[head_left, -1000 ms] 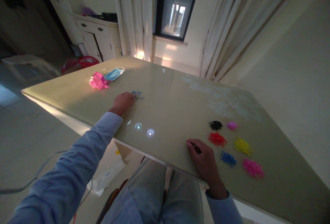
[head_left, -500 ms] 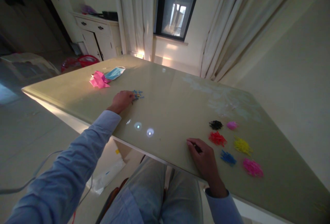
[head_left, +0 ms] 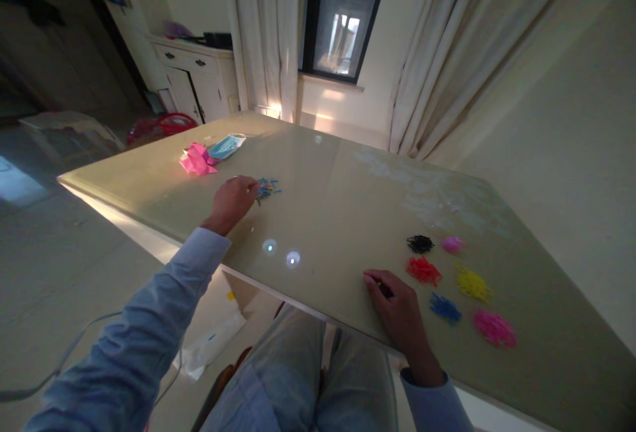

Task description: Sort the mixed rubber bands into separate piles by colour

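My left hand (head_left: 232, 203) is closed in a pinch at the left edge of a small mixed pile (head_left: 268, 188) of blue, yellow and dark pieces; what its fingertips hold is too small to name. Near the front edge of the table (head_left: 318, 233) my right hand (head_left: 395, 303) rests with curled fingers, and whatever may be inside is hidden. To its right lie separate piles: black (head_left: 420, 244), red (head_left: 424, 271), blue (head_left: 446, 308), yellow (head_left: 473, 283), deep pink (head_left: 495, 328) and a small light pink one (head_left: 452, 244).
Crumpled pink paper (head_left: 198, 159) and a blue face mask (head_left: 227, 146) lie on the far left of the table. A white cabinet (head_left: 199, 77), curtains and a window stand beyond it. My legs are under the front edge.
The view has shifted slightly. My left hand has drawn back a little from the mixed pile, its fingers still pinched. My right hand keeps its place and curled shape.
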